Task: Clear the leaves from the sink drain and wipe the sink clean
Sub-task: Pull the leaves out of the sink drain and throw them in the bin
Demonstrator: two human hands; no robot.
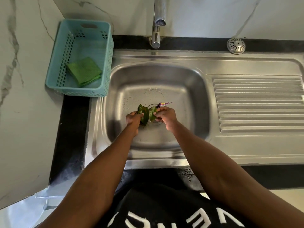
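- Head view: both hands down in the sink (194,89) bowl, over the drain (155,122).
- Left hand (134,119): fingers closed around a large leaf (143,115), held upright just left of the drain.
- Right hand (166,116): thumb and fingers pinching a smaller leaf (152,113) right above the drain; leaves nearly touching each other.
- Purple wrapper (164,104): sticking out just behind the right hand; held or merely lying there, cannot tell.
- Water droplets on the bowl floor behind the drain.
- Teal basket (79,89): on the counter left of the sink, green cloth (83,71) lying inside.
- Tap (158,22): above the bowl's back edge.
- Strainer cap (236,46): on the black ledge, far right.
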